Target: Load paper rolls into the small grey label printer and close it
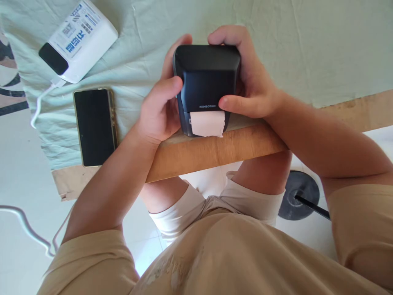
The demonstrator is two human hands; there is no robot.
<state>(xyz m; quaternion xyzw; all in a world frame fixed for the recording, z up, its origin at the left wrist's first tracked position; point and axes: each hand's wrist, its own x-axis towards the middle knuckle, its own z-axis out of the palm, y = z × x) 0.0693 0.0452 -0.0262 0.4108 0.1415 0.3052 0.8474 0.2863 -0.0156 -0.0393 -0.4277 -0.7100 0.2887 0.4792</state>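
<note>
A black label printer (pixel 208 86) with "NIIMBOT" lettering is held between both hands near the table's front edge. From its near side sticks out a strip of pale paper (pixel 208 123) with a torn, ragged end. My left hand (pixel 161 98) grips the printer's left side, thumb against the casing. My right hand (pixel 251 78) wraps the right side, its thumb on the front near the lettering and its fingers around the far top corner. The printer's underside and some fingertips are hidden.
Left on the green cloth (pixel 322 49) lie a smartphone (pixel 95 128) with a dark screen and a white power bank (pixel 89 45) with a plugged-in white cable (pixel 38 104). The table's wooden edge (pixel 221 149) runs in front of my body. Below right stands a round black base (pixel 294 194).
</note>
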